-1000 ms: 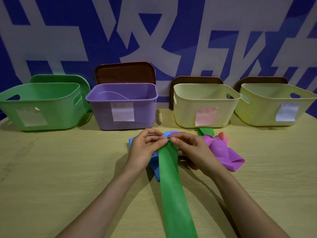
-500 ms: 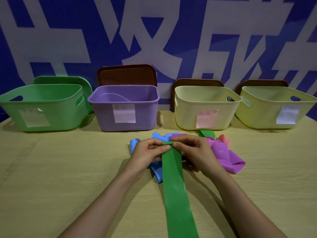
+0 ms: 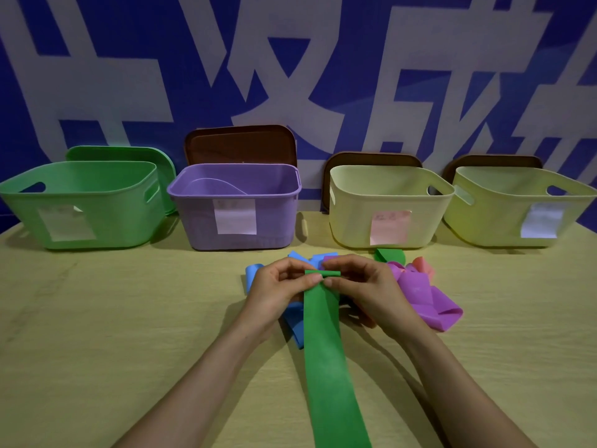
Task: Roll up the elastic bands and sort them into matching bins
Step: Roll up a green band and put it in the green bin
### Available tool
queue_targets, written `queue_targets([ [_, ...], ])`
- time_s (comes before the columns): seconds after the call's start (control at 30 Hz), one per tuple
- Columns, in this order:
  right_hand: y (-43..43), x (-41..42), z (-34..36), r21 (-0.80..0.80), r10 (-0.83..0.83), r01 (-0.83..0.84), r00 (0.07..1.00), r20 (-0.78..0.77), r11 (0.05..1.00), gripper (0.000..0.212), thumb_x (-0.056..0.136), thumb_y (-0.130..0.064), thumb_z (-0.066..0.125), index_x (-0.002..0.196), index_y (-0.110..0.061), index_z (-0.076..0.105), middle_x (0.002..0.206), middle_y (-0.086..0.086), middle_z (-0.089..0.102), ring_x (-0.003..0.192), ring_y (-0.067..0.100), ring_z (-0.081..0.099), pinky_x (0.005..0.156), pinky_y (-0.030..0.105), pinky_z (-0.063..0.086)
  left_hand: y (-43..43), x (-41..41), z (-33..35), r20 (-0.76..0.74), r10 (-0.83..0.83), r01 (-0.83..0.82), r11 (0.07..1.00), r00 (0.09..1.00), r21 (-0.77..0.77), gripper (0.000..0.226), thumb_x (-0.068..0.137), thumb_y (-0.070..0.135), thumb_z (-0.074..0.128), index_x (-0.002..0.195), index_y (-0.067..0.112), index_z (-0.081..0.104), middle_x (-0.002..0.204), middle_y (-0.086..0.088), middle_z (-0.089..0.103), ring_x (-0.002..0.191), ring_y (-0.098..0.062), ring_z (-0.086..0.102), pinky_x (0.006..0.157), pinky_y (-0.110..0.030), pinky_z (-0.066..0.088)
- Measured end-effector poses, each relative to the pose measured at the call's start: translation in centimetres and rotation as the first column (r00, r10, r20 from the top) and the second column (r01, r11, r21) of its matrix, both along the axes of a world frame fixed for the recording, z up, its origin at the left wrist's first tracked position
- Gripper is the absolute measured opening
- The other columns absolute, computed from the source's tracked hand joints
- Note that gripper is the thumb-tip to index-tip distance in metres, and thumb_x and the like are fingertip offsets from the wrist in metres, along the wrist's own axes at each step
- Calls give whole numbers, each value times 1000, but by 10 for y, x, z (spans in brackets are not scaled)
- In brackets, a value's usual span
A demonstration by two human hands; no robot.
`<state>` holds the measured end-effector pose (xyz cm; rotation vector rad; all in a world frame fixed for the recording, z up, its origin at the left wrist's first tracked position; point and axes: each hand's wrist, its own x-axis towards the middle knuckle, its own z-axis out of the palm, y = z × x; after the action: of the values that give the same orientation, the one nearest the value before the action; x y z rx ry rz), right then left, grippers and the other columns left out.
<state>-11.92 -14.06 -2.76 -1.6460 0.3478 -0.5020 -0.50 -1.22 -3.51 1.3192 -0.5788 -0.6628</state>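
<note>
Green band rolled by hand: the far end of a green band (image 3: 323, 350) is pinched by the left hand (image 3: 277, 287) and the right hand (image 3: 368, 287) just above a wooden surface (image 3: 97, 318), with a first narrow fold turned over at its far edge. Each grip is closed on that folded end, thumb and fingertips curled round it. The rest of the band is laid flat toward the near edge, between the forearms. A loose heap is seen under and beside the hands: a blue band (image 3: 253, 274) to the left, a purple band (image 3: 429, 295) and a pink band (image 3: 423, 265) to the right. Four open bins are lined up at the far side: a green bin (image 3: 80, 205), a purple bin (image 3: 235, 205), a cream bin (image 3: 387, 205) and a yellow-green bin (image 3: 517, 208). The rolling is judged to be barely begun. Next, the fold would need to be wound evenly toward the near end, and the coil held tight before being carried far left to the green bin.
</note>
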Motion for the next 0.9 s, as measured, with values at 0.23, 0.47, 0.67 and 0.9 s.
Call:
queue_targets([
  [0.23,3,1,2,-58,4,-6,1000,-31,998,15,91,-17,59,95,-7,70,77,0,70,64,2,64,52,12,45,-2,-1,-1,-15,-15,15,1000,1000,-16,17,78,2,72,93,9,67,90,-11,69,86,-22,69,76,-29,58],
  [0.47,1,2,2,-56,-53,58,995,86,997,12,88,-12,61,91,-8,72,83,-1,72,78,8,66,67,20,54,-1,-6,-4,-83,-142,151,981,986,122,25,78,11,74,102,4,70,96,-12,74,89,-23,71,78,-31,58],
  [0.67,0,4,-2,-7,-61,61,994,87,998,15,82,-2,67,97,0,71,98,12,73,91,17,69,80,27,57,-1,-8,-3,-77,-87,96,987,993,126,27,73,6,77,97,-2,69,87,-11,75,78,-18,72,62,-21,54],
  [0.9,-2,3,-2,-4,-46,46,994,104,999,16,76,2,71,91,-3,73,94,9,73,91,15,69,80,23,54,-1,-12,-3,-84,-102,106,993,991,48,24,76,9,74,99,0,69,93,-16,74,84,-24,72,70,-26,57],
])
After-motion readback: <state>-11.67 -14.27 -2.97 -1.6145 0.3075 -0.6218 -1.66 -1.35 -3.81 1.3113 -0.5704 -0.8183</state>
